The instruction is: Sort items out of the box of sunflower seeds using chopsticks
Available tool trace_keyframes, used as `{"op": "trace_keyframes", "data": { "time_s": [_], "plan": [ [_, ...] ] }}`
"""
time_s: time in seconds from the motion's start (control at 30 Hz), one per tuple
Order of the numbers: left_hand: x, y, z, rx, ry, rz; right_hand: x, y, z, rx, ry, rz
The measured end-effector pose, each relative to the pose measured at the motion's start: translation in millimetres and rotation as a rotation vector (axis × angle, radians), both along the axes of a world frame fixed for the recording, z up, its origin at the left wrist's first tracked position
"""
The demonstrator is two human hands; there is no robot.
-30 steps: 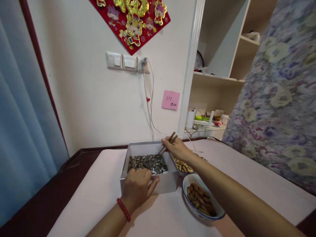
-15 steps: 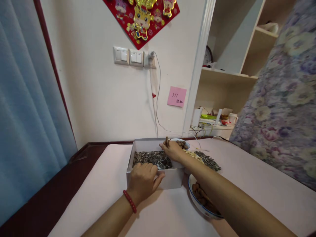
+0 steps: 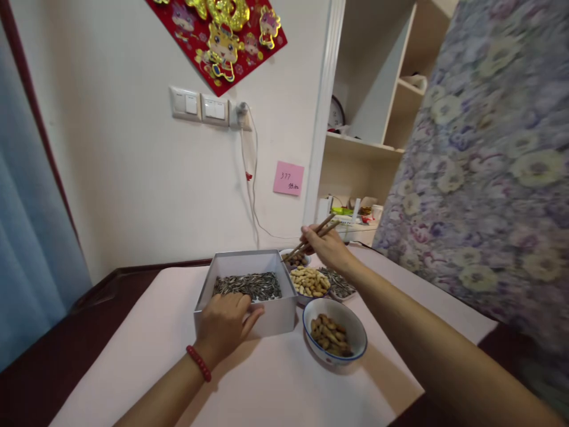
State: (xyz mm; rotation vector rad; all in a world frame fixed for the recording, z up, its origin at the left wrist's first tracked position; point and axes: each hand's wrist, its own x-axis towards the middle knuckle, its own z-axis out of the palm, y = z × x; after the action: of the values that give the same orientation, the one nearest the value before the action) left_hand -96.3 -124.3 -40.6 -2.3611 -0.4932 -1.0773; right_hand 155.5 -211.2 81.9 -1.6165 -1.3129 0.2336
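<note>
My left hand (image 3: 223,325) lies over the near wall of a grey-white box (image 3: 275,318), fingers hooked over the rim and thumb along the outside. Dark striped sunflower seeds (image 3: 255,286) cover much of the box's floor. A pair of wooden chopsticks (image 3: 295,252) is gripped in my right hand (image 3: 328,244). Their tips point down at brown nuts (image 3: 300,260) in a small bowl beside the box's back right corner; I cannot tell whether a nut is between them. Below my right hand, pale peanuts (image 3: 311,281) fill another dish.
A blue-rimmed white bowl (image 3: 359,338) with brown, peanut-like pieces (image 3: 329,333) stands front right of the box. Farther right is a dish of seeds (image 3: 338,283). A pale cloth (image 3: 267,385) covers the table. A white cable (image 3: 255,196) hangs down the wall behind.
My right hand has lifted out of the box and moved right with the chopsticks, to the small bowl of brown nuts. The view has turned right. My left hand stays on the box rim.
</note>
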Motion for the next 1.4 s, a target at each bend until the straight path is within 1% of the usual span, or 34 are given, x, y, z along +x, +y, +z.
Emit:
{"op": "trace_keyframes", "data": {
  "time_s": [0.07, 0.13, 0.2, 0.27, 0.4, 0.47, 0.53, 0.63, 0.7, 0.77, 0.83, 0.9, 0.97, 1.03, 1.2, 1.3, 1.4],
  "plan": [
    [0.6, 0.4, 1.0, 0.031, 0.001, 0.005, 22.2, -23.6, 15.5, 0.057, 0.04, -0.069],
    [1.1, 0.0, 2.5, 0.057, -0.003, 0.009, 44.1, -45.2, 23.8, 0.097, 0.073, -0.146],
    [1.2, -0.4, 4.2, 0.075, -0.011, 0.009, 62.6, -62.2, 22.6, 0.104, 0.107, -0.222],
    [1.3, -0.4, 5.3, 0.09, -0.016, 0.015, 75.4, -73.9, 12.8, 0.078, 0.146, -0.284],
    [1.7, 2.0, 5.2, 0.112, -0.029, 0.025, 84.3, -84.9, -12.0, 0.006, 0.224, -0.35],
    [2.0, 3.5, 4.5, 0.12, -0.039, 0.02, 84.3, -87.4, -15.2, -0.002, 0.249, -0.363],
    [2.2, 4.4, 3.9, 0.121, -0.046, 0.012, 83.2, -89.0, -8.9, 0.014, 0.261, -0.365],
    [2.5, 4.4, 3.5, 0.115, -0.042, 0.01, 77.8, -88.4, 11.6, 0.059, 0.261, -0.346],
    [3.0, 3.8, 3.5, 0.114, -0.038, 0.015, 69.1, -85.2, 25.2, 0.096, 0.259, -0.308],
    [3.6, 3.1, 3.4, 0.104, -0.032, 0.013, 55.7, -79.5, 33.9, 0.133, 0.258, -0.249],
    [3.9, 2.1, 3.1, 0.078, -0.022, 0.014, 39.4, -71.3, 37.0, 0.173, 0.264, -0.172],
    [3.7, 0.6, 2.6, 0.05, -0.013, 0.017, 22.9, -61.0, 35.5, 0.203, 0.286, -0.081],
    [3.0, -1.4, 2.3, 0.03, -0.006, 0.021, 9.2, -48.6, 31.0, 0.207, 0.324, 0.013],
    [2.5, -3.5, 2.5, 0.017, -0.006, 0.02, -0.4, -34.8, 24.7, 0.174, 0.362, 0.093],
    [2.4, -5.9, 3.1, -0.021, -0.019, -0.001, -7.8, 1.5, 5.2, -0.004, 0.394, 0.191],
    [2.8, -7.3, 2.3, -0.052, -0.025, -0.014, -6.3, 21.3, -7.1, -0.109, 0.34, 0.212],
    [4.1, -11.4, 1.6, -0.065, -0.033, -0.029, -4.3, 37.6, -18.6, -0.162, 0.199, 0.22]
  ]
}}
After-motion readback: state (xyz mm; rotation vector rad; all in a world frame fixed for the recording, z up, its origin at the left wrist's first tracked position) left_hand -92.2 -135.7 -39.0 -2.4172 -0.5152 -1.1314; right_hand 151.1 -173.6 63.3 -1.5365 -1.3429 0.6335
